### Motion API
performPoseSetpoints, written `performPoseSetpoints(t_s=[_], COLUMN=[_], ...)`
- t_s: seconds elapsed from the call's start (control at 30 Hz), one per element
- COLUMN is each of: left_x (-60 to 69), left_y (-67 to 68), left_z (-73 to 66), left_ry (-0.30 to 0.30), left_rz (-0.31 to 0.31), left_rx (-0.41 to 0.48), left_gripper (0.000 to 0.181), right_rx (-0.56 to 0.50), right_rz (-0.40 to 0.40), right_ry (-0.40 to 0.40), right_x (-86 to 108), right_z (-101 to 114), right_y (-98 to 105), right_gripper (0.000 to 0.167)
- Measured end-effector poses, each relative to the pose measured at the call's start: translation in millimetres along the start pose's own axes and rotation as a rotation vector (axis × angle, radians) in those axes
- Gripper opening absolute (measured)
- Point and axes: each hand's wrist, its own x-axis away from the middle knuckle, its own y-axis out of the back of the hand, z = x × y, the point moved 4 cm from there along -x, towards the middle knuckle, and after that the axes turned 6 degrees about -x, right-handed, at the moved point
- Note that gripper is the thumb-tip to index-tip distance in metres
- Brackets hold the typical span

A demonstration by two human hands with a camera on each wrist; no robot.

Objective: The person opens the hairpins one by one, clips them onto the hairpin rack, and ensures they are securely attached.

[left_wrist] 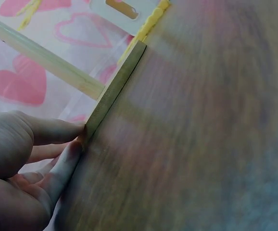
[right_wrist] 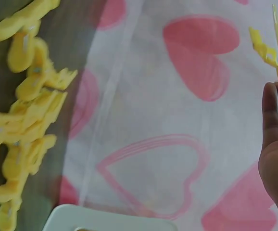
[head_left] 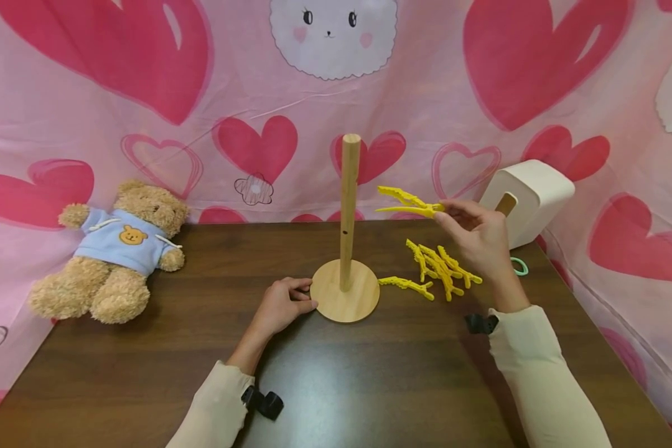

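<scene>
My right hand (head_left: 478, 238) pinches a yellow alligator hair clip (head_left: 429, 211) by its handle end, up in the air to the right of a wooden post (head_left: 348, 211). The clip's two toothed arms are spread apart and point left toward the post. That post rises upright from a round wooden base (head_left: 333, 306) on the table. At the base's left rim, my left hand (head_left: 279, 306) holds the edge between thumb and fingers, as the left wrist view shows too. Beneath my right hand lies a pile of similar yellow hair clips (head_left: 441, 271); a single clip (head_left: 404, 284) lies beside the base.
A teddy bear (head_left: 124, 239) in a blue hoodie sits at the table's left. Back right stands a white box (head_left: 537, 190) with a slot, and a mint-green ring (head_left: 519, 266) lies by it. Pink heart-patterned cloth (head_left: 308, 99) hangs behind the brown table (head_left: 336, 386).
</scene>
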Motion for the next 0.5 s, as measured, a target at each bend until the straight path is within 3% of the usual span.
performPoseSetpoints(t_s=[0.5], left_x=[0.9], left_y=[-0.1], left_z=[-0.4], left_ry=[-0.001], left_rz=[0.007], left_rx=[0.013], left_gripper=[0.046], right_rx=[-0.121], right_rz=[0.007], right_ry=[0.045], right_x=[-19.8], right_z=[41], right_y=[-8], right_gripper=[0.022])
